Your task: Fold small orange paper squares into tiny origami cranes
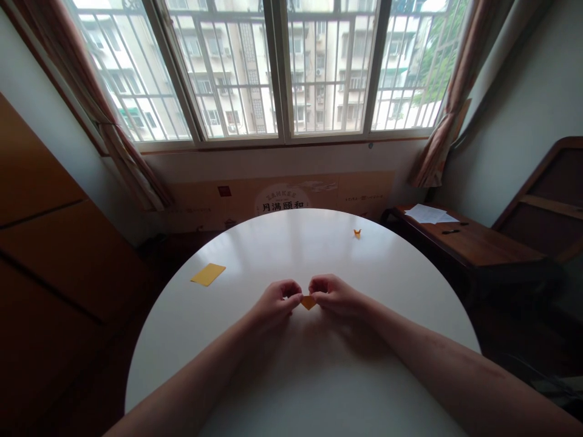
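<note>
Between my two hands, a small piece of folded orange-yellow paper (308,302) is held just above the white round table (319,376), one corner pointing down toward me. My left hand (283,296) pinches its left edge between thumb and fingers. On the opposite edge, my right hand (328,287) has a similar pinch. The fingers curl over the upper part, so some of the paper is hidden. To the left lies a flat yellow sheet of paper (208,274). A small folded paper crane (357,233) stands near the far right rim.
Beyond the table's far edge, a large printed cardboard box (355,188) stands below the barred window (246,73). At right, a wooden side table (492,243) carries white papers (430,213) and small dark items. A wooden cabinet (45,255) rises on the left.
</note>
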`<action>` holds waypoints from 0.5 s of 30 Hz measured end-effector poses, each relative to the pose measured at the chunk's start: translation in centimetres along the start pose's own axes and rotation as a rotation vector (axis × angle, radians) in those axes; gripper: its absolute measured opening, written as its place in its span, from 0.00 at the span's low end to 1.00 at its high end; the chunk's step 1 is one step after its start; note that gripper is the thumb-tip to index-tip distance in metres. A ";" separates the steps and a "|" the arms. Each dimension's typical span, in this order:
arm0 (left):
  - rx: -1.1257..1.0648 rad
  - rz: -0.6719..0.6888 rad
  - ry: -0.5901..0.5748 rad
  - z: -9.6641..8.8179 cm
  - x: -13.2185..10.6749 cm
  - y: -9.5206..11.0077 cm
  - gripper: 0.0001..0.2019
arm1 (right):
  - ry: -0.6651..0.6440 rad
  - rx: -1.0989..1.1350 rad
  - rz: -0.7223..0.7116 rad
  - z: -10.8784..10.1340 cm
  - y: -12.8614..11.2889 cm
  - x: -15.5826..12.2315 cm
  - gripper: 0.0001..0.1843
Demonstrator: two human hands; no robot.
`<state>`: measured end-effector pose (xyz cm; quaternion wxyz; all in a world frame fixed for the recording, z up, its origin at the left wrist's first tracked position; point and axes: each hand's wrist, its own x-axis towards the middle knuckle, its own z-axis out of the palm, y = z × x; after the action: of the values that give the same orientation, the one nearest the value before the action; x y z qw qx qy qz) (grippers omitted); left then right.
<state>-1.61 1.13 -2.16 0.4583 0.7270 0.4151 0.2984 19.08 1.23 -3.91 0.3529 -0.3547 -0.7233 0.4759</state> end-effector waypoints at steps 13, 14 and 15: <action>-0.056 -0.014 -0.017 -0.2 0.3 -0.3 0.10 | 0.006 0.068 -0.020 0.0 -0.3 -0.2 0.06; -0.070 -0.014 -0.022 -0.2 0.4 -0.4 0.11 | 0.010 0.080 -0.012 0.0 -0.4 -0.2 0.06; -0.081 -0.013 -0.026 -0.3 0.5 -0.5 0.12 | 0.015 0.092 -0.004 0.0 -0.4 -0.2 0.06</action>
<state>-1.76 1.79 -2.47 0.4948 0.7089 0.4014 0.3025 19.11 0.97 -3.57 0.3752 -0.3401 -0.6987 0.5053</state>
